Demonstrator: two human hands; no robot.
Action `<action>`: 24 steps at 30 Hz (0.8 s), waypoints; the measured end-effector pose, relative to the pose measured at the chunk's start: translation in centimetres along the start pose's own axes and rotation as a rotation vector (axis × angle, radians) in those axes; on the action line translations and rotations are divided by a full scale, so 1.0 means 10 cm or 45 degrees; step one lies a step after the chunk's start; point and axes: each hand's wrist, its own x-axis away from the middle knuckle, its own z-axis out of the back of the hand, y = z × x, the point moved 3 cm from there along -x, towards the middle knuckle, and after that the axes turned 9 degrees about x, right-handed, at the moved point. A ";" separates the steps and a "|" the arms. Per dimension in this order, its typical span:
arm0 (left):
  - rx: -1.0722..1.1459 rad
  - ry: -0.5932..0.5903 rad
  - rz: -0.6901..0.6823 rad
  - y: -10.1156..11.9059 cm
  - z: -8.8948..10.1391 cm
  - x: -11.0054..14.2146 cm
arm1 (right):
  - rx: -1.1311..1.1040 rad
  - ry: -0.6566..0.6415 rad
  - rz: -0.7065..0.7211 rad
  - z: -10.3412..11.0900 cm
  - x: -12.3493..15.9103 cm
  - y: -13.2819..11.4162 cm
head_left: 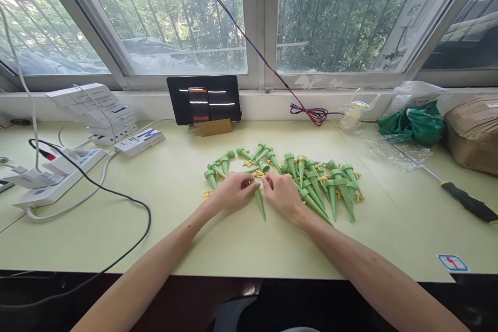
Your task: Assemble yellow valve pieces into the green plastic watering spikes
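My left hand is closed on a green plant watering spike, whose tip points toward me above the table. Close beside it, my right hand pinches at the capped end of that spike. A bit of yellow shows between the two hands, but I cannot make out what the right fingers hold. More green spikes with yellow valves lie in a heap to the right of my right hand. A smaller group of spikes lies beyond my left hand, with small yellow parts near its wrist.
A tablet leans on a cardboard stand at the back. To the left are white boxes, a power strip and a black cable. A screwdriver, a green bag and a brown package lie right.
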 end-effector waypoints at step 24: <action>-0.085 0.055 -0.055 0.03 0.15 -0.02 | 0.139 -0.217 0.059 0.01 0.02 -0.05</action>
